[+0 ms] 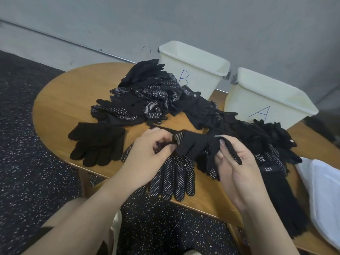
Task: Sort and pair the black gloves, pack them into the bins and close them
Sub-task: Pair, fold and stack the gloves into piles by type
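Left hand, centre frame: fingers curled, pinching the cuff end of a black glove. Right hand, just right of it: fingers curled round the same glove's other end, one dotted finger draped over the palm. Glove stretched between both hands, above the table.

Directly below: dotted glove lying flat. Left: plain black gloves. Above: glove pile. Upper centre: bin B, open. Upper right: bin A, open. White lids at right edge.
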### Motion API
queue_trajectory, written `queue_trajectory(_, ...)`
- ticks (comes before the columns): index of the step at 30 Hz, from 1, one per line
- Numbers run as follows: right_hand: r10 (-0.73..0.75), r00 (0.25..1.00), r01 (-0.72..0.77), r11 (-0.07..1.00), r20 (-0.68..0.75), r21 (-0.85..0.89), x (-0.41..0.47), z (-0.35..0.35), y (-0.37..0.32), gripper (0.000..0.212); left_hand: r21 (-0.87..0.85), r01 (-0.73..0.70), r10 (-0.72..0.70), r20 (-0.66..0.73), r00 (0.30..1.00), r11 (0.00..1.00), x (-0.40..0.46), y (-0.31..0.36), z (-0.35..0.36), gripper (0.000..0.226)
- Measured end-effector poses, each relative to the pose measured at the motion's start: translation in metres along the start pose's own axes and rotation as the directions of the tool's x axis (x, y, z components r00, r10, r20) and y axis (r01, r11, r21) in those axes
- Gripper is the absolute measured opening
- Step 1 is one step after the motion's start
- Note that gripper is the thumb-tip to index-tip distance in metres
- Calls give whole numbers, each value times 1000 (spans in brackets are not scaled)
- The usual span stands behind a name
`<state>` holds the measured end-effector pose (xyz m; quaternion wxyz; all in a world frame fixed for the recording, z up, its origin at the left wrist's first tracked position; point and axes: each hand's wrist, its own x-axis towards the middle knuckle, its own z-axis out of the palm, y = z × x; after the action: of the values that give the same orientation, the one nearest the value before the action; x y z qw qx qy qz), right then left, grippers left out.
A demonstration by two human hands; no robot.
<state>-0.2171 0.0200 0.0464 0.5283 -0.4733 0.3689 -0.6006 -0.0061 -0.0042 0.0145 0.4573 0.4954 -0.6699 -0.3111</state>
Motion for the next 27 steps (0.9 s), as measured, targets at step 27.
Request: queue_trajectory(27, 1, 998, 31, 855, 61, -517, 0, 5, 23, 27, -427, -9, 20, 22, 1000, 904, -4, 3, -15, 23)
